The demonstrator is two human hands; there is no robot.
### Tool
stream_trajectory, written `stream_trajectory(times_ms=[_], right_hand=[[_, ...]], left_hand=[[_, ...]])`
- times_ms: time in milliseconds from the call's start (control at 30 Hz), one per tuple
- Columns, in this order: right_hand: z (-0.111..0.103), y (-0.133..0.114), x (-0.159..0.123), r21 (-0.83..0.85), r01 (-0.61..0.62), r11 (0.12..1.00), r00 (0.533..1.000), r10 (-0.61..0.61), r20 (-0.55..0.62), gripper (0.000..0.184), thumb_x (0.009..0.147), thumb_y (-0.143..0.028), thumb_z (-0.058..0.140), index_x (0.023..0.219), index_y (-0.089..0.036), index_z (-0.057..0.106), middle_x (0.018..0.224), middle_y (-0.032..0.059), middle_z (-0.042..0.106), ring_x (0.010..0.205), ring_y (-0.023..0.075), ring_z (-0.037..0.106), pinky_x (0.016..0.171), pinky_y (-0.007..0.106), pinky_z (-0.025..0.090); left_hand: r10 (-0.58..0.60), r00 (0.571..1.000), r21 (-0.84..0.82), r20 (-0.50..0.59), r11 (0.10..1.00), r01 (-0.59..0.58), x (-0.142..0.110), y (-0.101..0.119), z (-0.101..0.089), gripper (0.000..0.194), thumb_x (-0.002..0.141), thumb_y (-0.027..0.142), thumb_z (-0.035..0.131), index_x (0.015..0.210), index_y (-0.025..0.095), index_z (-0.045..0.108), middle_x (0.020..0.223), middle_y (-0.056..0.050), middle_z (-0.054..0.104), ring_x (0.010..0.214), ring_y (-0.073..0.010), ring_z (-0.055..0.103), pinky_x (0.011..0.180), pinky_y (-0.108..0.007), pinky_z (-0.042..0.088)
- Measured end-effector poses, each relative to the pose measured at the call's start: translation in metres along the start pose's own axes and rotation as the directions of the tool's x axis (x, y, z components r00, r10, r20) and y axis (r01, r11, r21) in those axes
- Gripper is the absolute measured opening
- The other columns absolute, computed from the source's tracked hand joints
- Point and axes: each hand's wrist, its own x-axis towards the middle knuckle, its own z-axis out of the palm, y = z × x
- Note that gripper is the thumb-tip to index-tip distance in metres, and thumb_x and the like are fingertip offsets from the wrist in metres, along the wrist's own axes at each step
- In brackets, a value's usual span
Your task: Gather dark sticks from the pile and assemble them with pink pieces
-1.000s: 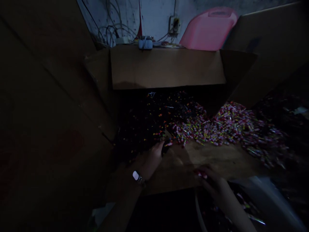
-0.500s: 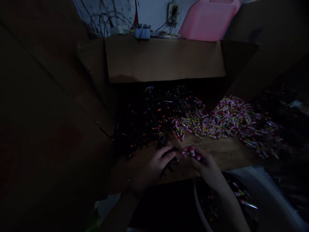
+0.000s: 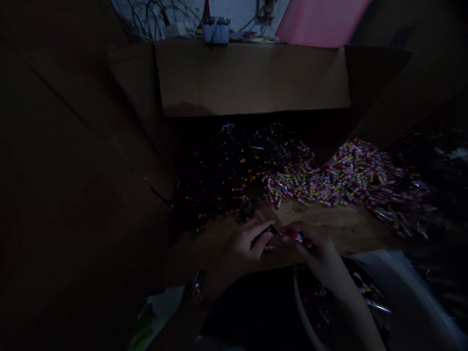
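My left hand (image 3: 243,246) is closed in a pinch on a small black piece (image 3: 262,235), mostly covered by the thumb and fingers. Close beside it, my right hand (image 3: 319,247) has its fingers curled round several small red-and-white cylinders (image 3: 295,236). The fingertips of both hands nearly meet above the wooden board (image 3: 340,220), and poor light hides whether the pieces touch. Just under my left thumb shows another red-and-white cylinder (image 3: 269,248). Beyond my right hand spreads a heap of similar red, white and yellow pieces (image 3: 329,183).
Black pieces with orange specks (image 3: 219,170) lie inside an open cardboard box (image 3: 252,80). A pale-rimmed tub (image 3: 302,314) holding mixed pieces stands below my right forearm. Behind the box are a pink plastic container (image 3: 321,22) and a small bluish jar (image 3: 216,31).
The view has tipped slightly downward. My hands have drawn closer together, and the cylinders in my right hand have turned from upright to lying over. Less of the black piece shows.
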Motion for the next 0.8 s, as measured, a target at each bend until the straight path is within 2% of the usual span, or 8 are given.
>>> stream_trajectory(times_ms=[133,333,433,500,567,667,767,800], right_hand=[[0.000,-0.003,0.001,0.001,0.009,1.000,1.000,-0.009,0.001,0.009,0.087,-0.027,0.059,0.089,-0.021,0.064,0.084,0.0014,0.065,0.081,0.0151,0.060,0.071,0.023,0.043],[0.007,0.008,-0.008,0.036,0.043,0.998,0.999,-0.042,-0.016,0.009,0.086,-0.028,0.060,0.090,-0.021,0.064,0.082,0.0020,0.064,0.079,0.0159,0.060,0.071,0.025,0.044],[0.011,0.012,-0.023,-0.003,0.074,0.997,0.997,-0.074,-0.025,0.007,0.086,-0.026,0.059,0.090,-0.022,0.063,0.084,0.0022,0.065,0.079,0.0156,0.061,0.071,0.024,0.045],[0.012,0.011,-0.034,-0.040,0.068,0.997,0.997,-0.069,-0.035,0.005,0.086,-0.026,0.059,0.087,-0.022,0.062,0.081,0.0017,0.065,0.075,0.0149,0.060,0.068,0.023,0.046],[0.011,0.008,-0.046,-0.074,0.012,0.997,0.999,-0.016,-0.048,0.007,0.086,-0.027,0.057,0.082,-0.022,0.060,0.076,0.0009,0.063,0.068,0.0141,0.059,0.063,0.022,0.046],[-0.005,0.007,-0.064,-0.107,-0.125,0.986,0.992,0.122,-0.037,0.015,0.088,-0.033,0.054,0.078,-0.022,0.059,0.072,0.0011,0.063,0.064,0.0145,0.060,0.059,0.021,0.049],[-0.047,0.025,-0.091,-0.162,-0.246,0.955,0.965,0.257,0.049,0.019,0.086,-0.037,0.054,0.083,-0.023,0.065,0.078,0.0038,0.069,0.070,0.0179,0.066,0.060,0.022,0.053],[-0.065,0.035,-0.101,-0.220,-0.272,0.937,0.953,0.294,0.070,0.018,0.084,-0.037,0.056,0.087,-0.023,0.067,0.084,0.0050,0.071,0.076,0.0197,0.068,0.064,0.023,0.055]], left_hand=[[0.055,0.998,0.127,0.023,0.990,-0.057,-0.001,0.001,-0.003,0.031,0.090,0.026,0.048,0.117,0.022,0.062,0.110,-0.005,0.067,0.102,-0.0171,0.061,0.091,-0.028,0.047],[0.102,0.971,0.037,0.218,0.993,-0.113,0.001,-0.002,-0.011,0.028,0.090,0.026,0.049,0.114,0.021,0.063,0.111,-0.005,0.068,0.104,-0.0175,0.061,0.093,-0.029,0.045],[0.125,0.939,-0.119,0.319,0.989,-0.091,0.001,-0.005,-0.011,0.028,0.091,0.026,0.048,0.114,0.021,0.064,0.113,-0.006,0.067,0.105,-0.0180,0.061,0.093,-0.029,0.045],[0.139,0.893,-0.244,0.428,0.969,-0.034,0.000,-0.004,-0.007,0.028,0.092,0.027,0.047,0.114,0.021,0.063,0.115,-0.006,0.066,0.106,-0.0175,0.060,0.094,-0.028,0.044],[0.162,0.844,-0.297,0.511,0.955,-0.004,-0.003,0.002,-0.001,0.028,0.093,0.025,0.046,0.115,0.023,0.063,0.115,-0.004,0.066,0.108,-0.0169,0.059,0.098,-0.029,0.040],[0.183,0.801,-0.239,0.570,0.970,-0.052,-0.009,0.015,0.015,0.029,0.094,0.023,0.043,0.117,0.025,0.060,0.116,-0.002,0.066,0.106,-0.0157,0.059,0.099,-0.030,0.039],[0.247,0.758,-0.125,0.604,0.968,-0.217,-0.006,0.016,0.033,0.031,0.093,0.032,0.045,0.121,0.024,0.056,0.118,-0.004,0.064,0.106,-0.0158,0.058,0.093,-0.027,0.042],[0.244,0.777,-0.035,0.580,0.961,-0.276,-0.001,0.011,0.037,0.032,0.092,0.034,0.046,0.121,0.024,0.056,0.119,-0.004,0.063,0.109,-0.0168,0.056,0.094,-0.029,0.042]])
